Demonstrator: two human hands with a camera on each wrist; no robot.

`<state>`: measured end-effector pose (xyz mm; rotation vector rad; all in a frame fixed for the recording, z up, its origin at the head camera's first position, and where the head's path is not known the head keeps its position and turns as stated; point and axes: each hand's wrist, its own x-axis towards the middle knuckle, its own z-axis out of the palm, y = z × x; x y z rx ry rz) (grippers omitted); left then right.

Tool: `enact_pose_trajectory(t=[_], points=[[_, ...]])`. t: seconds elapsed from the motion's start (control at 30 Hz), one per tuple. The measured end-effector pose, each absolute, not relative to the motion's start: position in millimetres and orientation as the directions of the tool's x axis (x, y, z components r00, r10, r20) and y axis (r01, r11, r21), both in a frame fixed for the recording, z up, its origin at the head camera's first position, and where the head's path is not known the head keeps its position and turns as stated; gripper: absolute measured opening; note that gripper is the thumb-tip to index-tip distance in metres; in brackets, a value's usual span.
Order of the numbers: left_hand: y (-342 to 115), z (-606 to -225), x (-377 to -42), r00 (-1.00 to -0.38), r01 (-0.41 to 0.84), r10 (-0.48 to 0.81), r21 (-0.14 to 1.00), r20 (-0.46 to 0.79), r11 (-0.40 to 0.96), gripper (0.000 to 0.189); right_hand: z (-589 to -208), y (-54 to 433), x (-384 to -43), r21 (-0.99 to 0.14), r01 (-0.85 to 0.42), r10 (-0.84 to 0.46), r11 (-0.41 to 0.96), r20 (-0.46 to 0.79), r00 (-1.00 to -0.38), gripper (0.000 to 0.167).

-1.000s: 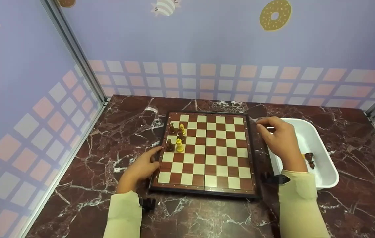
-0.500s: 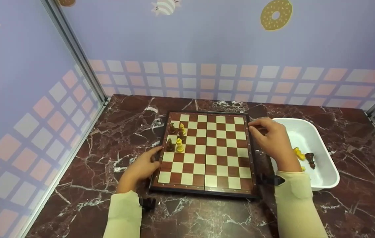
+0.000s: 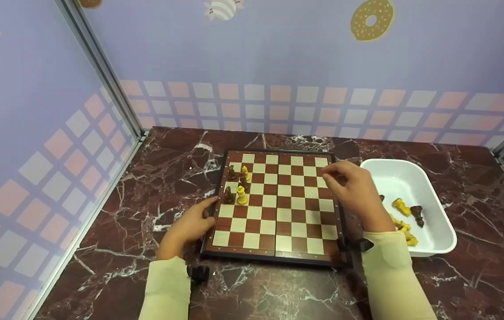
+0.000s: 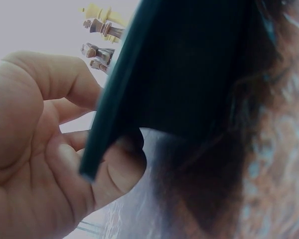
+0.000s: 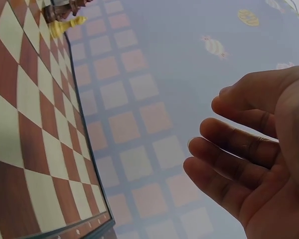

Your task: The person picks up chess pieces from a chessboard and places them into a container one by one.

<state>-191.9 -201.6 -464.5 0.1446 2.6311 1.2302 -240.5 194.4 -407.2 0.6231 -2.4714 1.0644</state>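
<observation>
Head view: we look partway, five pieces (image 3: 241, 196) on chessboard (image 3: 298, 217), several others (image 3: 401, 207) in tray (image 3: 396, 178); left hand (image 3: 192, 223) grips chessboard's edge, right hand (image 3: 358, 191) empty, relaxed.

"What colours has the board (image 3: 267, 213) got?"

"Checkered squares, red-brown and cream, with a black edge (image 3: 274, 260) around them."

"And on top of it?"

"Bright yellow pieces (image 3: 241, 196) and dark brown pieces (image 3: 228, 196)."

"The tub (image 3: 405, 180)?"

"Plain white, with more yellow and dark brown inside."

"How about the table (image 3: 101, 258)?"

"Dark reddish brown, marbled with white veins."

"The wall (image 3: 278, 53)?"

"Lavender, with rows of pink and whitish squares and a golden-brown doughnut (image 3: 361, 31) dotted with pale specks."

"Sleeves (image 3: 166, 289)?"

"Pale yellow, both plain."
</observation>
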Motion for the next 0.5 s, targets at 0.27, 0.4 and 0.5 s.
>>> enact_pose_trajectory(t=[0.27, 0.4, 0.5], points=[[-200.5, -464.5, -192.9, -0.970, -0.005, 0.183, 0.767, -0.159, 0.642, 0.069, -410.6, 189.4, -240.9, -0.592, -0.537, -0.259, 0.601, 0.491, -0.832, 0.013], [-200.4, -465.7, -193.6, -0.973, -0.004, 0.173, 0.764, -0.151, 0.645, 0.070, -411.7, 186.8, -240.4, -0.593, -0.547, -0.277, 0.591, 0.487, -0.828, 0.016], [-200.4, -466.2, -193.3, -0.975, -0.007, 0.167, 0.769, -0.148, 0.639, 0.070, -412.8, 184.3, -240.0, -0.609, -0.550, -0.293, 0.572, 0.474, -0.830, 0.019]])
